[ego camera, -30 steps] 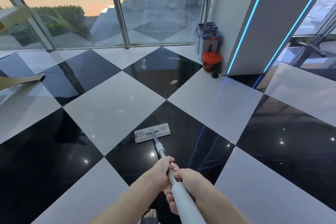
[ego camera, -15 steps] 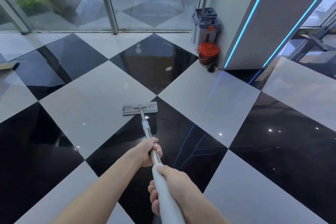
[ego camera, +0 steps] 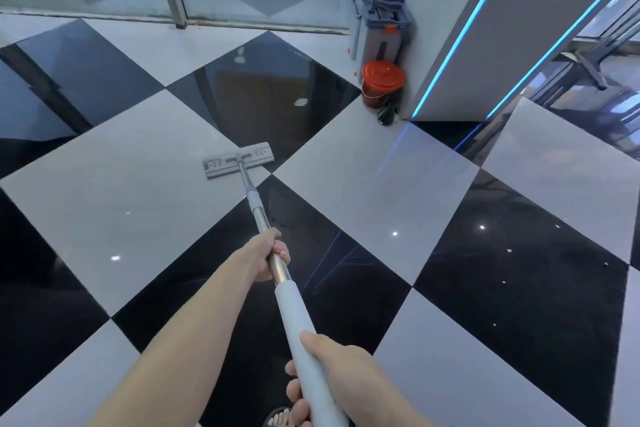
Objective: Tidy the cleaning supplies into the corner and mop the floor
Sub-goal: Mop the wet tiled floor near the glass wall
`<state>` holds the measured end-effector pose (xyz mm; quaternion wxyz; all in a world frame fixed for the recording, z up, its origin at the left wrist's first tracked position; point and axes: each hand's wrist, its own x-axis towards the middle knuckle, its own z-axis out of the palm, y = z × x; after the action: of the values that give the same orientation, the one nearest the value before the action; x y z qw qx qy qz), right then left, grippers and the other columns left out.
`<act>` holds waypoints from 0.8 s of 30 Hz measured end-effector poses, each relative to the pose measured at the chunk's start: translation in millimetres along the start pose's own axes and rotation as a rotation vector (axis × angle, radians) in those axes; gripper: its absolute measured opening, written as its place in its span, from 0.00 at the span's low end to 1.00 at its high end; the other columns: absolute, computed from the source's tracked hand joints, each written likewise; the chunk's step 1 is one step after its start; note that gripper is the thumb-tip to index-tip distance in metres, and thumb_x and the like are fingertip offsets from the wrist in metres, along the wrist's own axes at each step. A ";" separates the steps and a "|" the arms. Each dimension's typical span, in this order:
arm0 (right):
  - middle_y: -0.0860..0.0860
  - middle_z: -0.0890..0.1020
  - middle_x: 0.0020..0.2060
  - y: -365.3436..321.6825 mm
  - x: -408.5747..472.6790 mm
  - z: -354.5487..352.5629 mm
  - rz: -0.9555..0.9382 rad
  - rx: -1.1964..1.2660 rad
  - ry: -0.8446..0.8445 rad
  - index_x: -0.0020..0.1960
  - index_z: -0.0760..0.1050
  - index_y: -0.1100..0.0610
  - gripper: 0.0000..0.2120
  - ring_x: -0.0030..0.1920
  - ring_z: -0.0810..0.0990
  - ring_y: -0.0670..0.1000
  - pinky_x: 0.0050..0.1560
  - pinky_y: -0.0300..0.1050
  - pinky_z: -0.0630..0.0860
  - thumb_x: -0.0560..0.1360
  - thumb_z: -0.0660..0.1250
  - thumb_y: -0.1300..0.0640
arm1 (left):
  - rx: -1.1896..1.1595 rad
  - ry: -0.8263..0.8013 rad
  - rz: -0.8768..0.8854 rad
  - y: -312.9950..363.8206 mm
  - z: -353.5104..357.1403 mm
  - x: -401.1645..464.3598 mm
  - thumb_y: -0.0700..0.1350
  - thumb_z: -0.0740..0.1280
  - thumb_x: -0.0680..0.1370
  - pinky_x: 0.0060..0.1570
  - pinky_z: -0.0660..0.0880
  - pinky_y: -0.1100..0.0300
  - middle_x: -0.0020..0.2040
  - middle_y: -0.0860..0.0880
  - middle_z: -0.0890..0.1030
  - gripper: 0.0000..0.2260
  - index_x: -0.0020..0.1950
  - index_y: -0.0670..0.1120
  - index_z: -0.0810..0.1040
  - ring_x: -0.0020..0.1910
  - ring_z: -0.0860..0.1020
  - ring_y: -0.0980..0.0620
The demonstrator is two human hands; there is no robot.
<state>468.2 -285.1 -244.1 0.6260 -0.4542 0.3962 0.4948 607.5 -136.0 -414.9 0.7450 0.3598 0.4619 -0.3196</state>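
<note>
Head view: we grip the mop (ego camera: 256,215) with both hands. Left hand (ego camera: 265,255) wraps closed on the metal shaft, right hand (ego camera: 332,367) wraps closed on the near grey grip. Flat mop head (ego camera: 238,160) lies on a white tile, touching the black tile's edge, mid-floor. Far right corner by the pillar (ego camera: 502,31): grey mop bucket (ego camera: 384,28) with a pole standing in it, contents otherwise unclear. Just nearer, orange bucket (ego camera: 382,83) with lid on, contents hidden. Dark bottle (ego camera: 387,114) just beside it.
</note>
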 end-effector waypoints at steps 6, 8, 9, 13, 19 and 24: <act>0.56 0.75 0.25 9.4 -10.6 -16.2 0.086 -0.029 0.010 0.39 0.73 0.66 0.22 0.22 0.73 0.53 0.24 0.38 0.72 0.77 0.64 0.46 | -0.049 0.018 0.025 -42.6 11.8 -12.1 0.41 0.61 0.78 0.14 0.63 0.69 0.19 0.52 0.64 0.12 0.35 0.45 0.64 0.14 0.63 0.57; 0.56 0.76 0.25 18.6 -18.5 -28.1 0.099 -0.043 0.010 0.39 0.73 0.66 0.23 0.23 0.73 0.52 0.23 0.38 0.72 0.77 0.63 0.45 | -0.049 0.015 0.022 -62.8 16.9 -20.3 0.41 0.61 0.78 0.14 0.64 0.69 0.20 0.52 0.65 0.12 0.35 0.45 0.64 0.14 0.63 0.57; 0.56 0.76 0.26 24.3 -23.8 -35.7 0.096 -0.047 0.008 0.39 0.73 0.66 0.23 0.22 0.73 0.52 0.23 0.37 0.72 0.77 0.63 0.45 | -0.051 0.018 0.027 -74.2 20.6 -25.4 0.40 0.61 0.77 0.14 0.64 0.70 0.20 0.52 0.65 0.12 0.35 0.45 0.64 0.14 0.63 0.57; 0.54 0.76 0.25 50.9 -48.7 -65.5 0.072 -0.060 -0.015 0.37 0.73 0.64 0.23 0.20 0.72 0.50 0.22 0.35 0.71 0.77 0.61 0.44 | -0.064 0.002 0.052 -125.9 38.8 -53.2 0.39 0.59 0.78 0.15 0.64 0.71 0.20 0.51 0.64 0.13 0.35 0.45 0.63 0.13 0.63 0.57; 0.55 0.76 0.26 102.1 -84.6 -116.4 -0.015 -0.096 -0.011 0.38 0.73 0.65 0.22 0.19 0.73 0.49 0.21 0.35 0.72 0.78 0.62 0.46 | -0.080 -0.026 0.050 -223.1 65.3 -103.3 0.39 0.59 0.79 0.14 0.64 0.70 0.19 0.51 0.65 0.12 0.36 0.45 0.64 0.13 0.63 0.57; 0.56 0.76 0.28 114.2 -99.3 -141.8 -0.062 -0.192 0.022 0.50 0.75 0.65 0.19 0.17 0.74 0.49 0.20 0.35 0.72 0.77 0.62 0.47 | -0.075 -0.029 0.060 -267.7 86.2 -129.8 0.38 0.57 0.79 0.14 0.63 0.70 0.19 0.50 0.65 0.12 0.36 0.44 0.64 0.13 0.64 0.56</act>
<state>330.2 -435.9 -209.2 0.5904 -0.5293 0.3396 0.5059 382.6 -332.8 -333.0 0.7738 0.3408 0.4517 -0.2847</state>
